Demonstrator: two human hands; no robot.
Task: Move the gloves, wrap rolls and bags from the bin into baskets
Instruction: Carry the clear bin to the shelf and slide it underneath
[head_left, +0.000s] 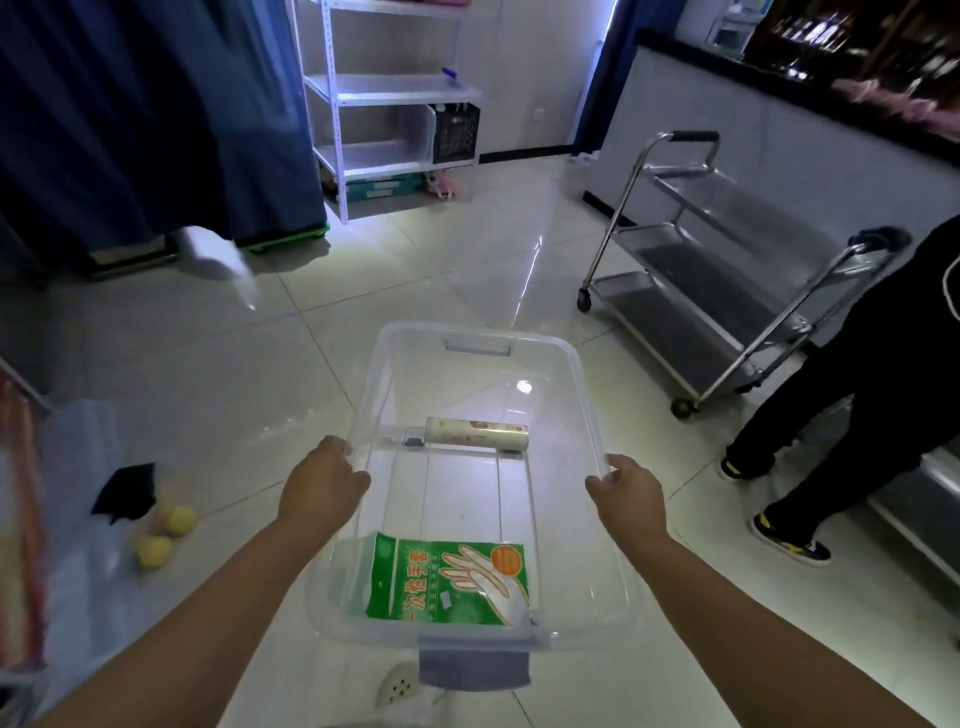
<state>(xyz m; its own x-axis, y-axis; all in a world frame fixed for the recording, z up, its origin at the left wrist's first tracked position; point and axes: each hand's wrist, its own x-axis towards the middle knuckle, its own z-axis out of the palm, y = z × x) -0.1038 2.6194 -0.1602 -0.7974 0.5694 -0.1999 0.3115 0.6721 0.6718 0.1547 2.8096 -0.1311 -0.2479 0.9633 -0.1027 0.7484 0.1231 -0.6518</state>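
Head view, near to far.

Bin (589, 395): one, clear plastic, held above the tiled floor (208, 374), long axis running away from the wearer. Grey latch at the near end, a second at the far end.

Left hand (323, 488): fingers curled over the bin's left rim, gripping it. Right hand (626, 496): fingers curled over the right rim, gripping it. Both forearms bare.

Contents, counted: two items.
1. Glove pack (452, 582): one, green and white, lying flat at the near end of the bin. Long axis left-right; the printed hand points right.
2. Wrap roll (477, 433): one, pale cylinder lying on its side farther along the bin floor, well apart from the glove pack. Long axis left-right, crosswise to the bin.

Floor, left of the bin: two yellow balls (166, 535) beside a dark object, too unclear to identify.

Right: one steel trolley (701, 291), three tiers, on castors. A second person in dark clothing stands just beside it.

Far: one white shelf rack (389, 93) against the wall, holding a black crate (456, 132).
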